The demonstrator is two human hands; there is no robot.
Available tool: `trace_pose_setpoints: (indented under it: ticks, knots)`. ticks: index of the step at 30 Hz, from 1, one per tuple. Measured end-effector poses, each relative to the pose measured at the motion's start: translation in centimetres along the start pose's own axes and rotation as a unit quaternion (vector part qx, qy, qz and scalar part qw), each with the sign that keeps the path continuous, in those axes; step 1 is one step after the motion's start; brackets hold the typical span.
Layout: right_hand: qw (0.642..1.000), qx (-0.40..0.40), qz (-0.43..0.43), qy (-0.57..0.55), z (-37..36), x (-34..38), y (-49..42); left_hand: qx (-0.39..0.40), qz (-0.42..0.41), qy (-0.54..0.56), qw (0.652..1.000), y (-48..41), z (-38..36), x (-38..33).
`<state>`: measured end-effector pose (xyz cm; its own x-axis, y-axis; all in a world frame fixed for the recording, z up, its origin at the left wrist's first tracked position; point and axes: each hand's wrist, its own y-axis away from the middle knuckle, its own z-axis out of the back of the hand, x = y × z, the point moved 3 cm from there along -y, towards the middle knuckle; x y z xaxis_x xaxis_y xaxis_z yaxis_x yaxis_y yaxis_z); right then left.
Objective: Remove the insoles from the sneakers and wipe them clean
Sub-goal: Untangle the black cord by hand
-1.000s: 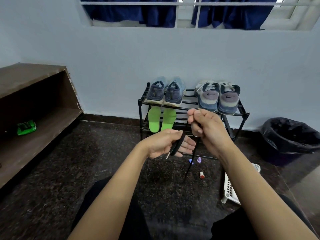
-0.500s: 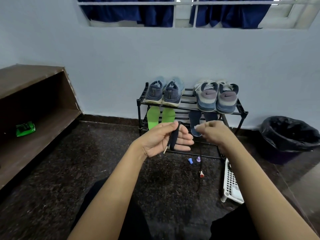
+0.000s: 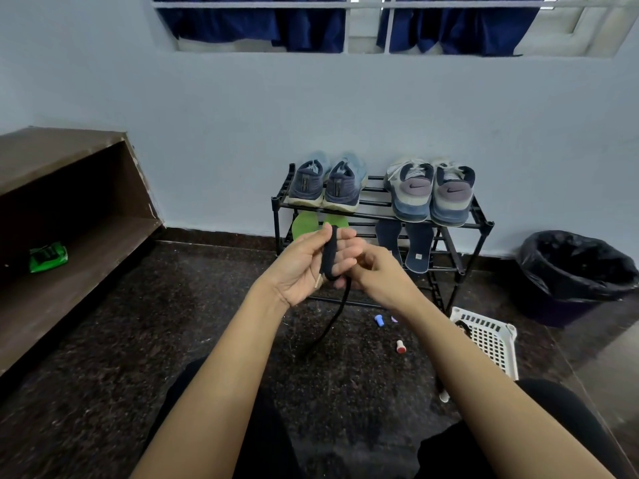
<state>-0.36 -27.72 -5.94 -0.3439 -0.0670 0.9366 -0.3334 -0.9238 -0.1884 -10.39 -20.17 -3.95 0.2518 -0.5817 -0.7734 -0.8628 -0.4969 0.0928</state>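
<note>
A black shoelace (image 3: 328, 257) is coiled around the fingers of my left hand (image 3: 301, 271), and its free end hangs down to the floor. My right hand (image 3: 383, 276) pinches the lace just beside the coil. Behind my hands, a black shoe rack (image 3: 480, 223) carries a blue pair of sneakers (image 3: 326, 184) and a grey pair of sneakers (image 3: 432, 191) on top. Two green insoles (image 3: 301, 225) lean on the lower shelf at the left, partly hidden by my left hand. Two dark blue insoles (image 3: 418, 247) lean at the right.
A black-lined bin (image 3: 574, 271) stands at the right. A white plastic basket (image 3: 491, 340) lies by my right knee. Small caps (image 3: 379, 320) lie on the dark floor. A wooden shelf (image 3: 86, 243) with a green packet (image 3: 48, 255) runs along the left.
My right hand came down from above the rack to meet my left hand, laying more lace onto the coil. The dark blue insoles came into view.
</note>
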Motion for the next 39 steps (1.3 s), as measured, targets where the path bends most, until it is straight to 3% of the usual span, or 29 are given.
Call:
trace_pose_setpoints:
  ticks: [5,7,11,16,20,29,35,39]
  knots:
    - [0.995,0.083,-0.042,0.030,-2.0,-0.3,0.5,0.006,-0.069,0.043,0.997,-0.9,0.9,-0.6]
    - [0.993,0.104,-0.057,0.008,-2.3,0.0,0.8,-0.004,-0.091,0.016,0.996,-1.2,1.4,-1.0]
    - [0.988,0.072,-0.101,-0.089,-1.2,0.9,1.0,-0.036,-0.107,-0.095,0.989,-1.5,2.2,-1.0]
    - [0.982,0.047,-0.089,-0.159,0.2,2.0,0.9,-0.022,-0.031,-0.275,0.961,-1.5,2.1,0.5]
    - [0.962,-0.028,-0.079,-0.261,1.7,2.4,0.5,0.027,0.061,-0.315,0.947,-1.3,1.6,1.8]
    - [0.892,-0.189,-0.088,-0.401,6.2,1.7,-0.4,0.165,0.146,-0.284,0.933,-0.1,0.1,2.6]
    - [0.931,-0.155,-0.110,-0.311,5.6,0.9,-0.7,0.167,0.122,-0.198,0.958,0.1,-0.6,2.4]
    - [0.959,-0.082,-0.147,-0.228,4.4,0.6,-0.8,0.147,0.065,-0.127,0.979,0.1,-0.9,1.6]
